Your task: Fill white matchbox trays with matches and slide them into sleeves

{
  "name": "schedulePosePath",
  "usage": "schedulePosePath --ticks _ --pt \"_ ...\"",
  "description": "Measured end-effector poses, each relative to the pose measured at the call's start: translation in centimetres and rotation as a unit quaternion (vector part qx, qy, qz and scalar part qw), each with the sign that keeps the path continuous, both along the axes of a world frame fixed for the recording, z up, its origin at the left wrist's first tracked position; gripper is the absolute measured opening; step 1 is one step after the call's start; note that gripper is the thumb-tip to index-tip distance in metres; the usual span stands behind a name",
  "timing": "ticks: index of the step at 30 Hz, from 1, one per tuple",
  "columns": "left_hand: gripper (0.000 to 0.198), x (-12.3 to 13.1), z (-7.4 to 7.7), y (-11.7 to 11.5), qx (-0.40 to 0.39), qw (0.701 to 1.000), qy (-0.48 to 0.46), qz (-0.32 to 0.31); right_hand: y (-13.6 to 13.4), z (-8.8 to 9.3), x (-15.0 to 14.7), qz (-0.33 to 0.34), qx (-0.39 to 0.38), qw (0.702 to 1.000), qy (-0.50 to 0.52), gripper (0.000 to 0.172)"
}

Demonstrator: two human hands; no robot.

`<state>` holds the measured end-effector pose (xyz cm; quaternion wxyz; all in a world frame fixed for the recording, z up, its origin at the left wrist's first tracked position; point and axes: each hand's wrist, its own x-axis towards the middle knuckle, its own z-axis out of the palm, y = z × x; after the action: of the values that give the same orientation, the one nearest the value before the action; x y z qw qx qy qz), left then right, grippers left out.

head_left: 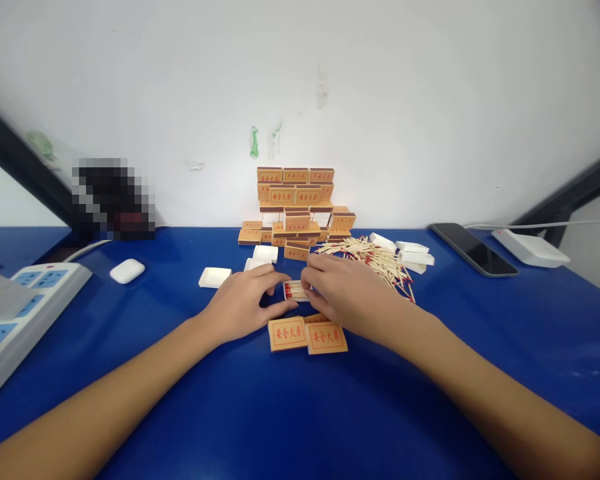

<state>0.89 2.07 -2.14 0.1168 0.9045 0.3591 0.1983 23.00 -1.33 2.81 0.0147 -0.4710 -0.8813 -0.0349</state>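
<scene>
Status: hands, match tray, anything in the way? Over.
Left hand and right hand at opposite ends of match tray. Red-tipped matches inside. Right hand hides tray's right end; matchboxes close on near side.

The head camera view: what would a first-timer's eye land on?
Probably the tiered stack of orange matchboxes, standing near the white wall at the back of the blue table. Just right of its foot, loose red-tipped matches lie in a messy heap. In front, the left hand and right hand are at either side of a small tray of matches.
</scene>
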Motion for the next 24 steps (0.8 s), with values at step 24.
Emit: schedulePosePath --ticks 24 --pt "0.035 -0.2 -0.3 0.0 -0.008 1.000 -0.012 0.004 3.3 -0.8 10.7 -0.177 0.043 0.967 0.177 0.019"
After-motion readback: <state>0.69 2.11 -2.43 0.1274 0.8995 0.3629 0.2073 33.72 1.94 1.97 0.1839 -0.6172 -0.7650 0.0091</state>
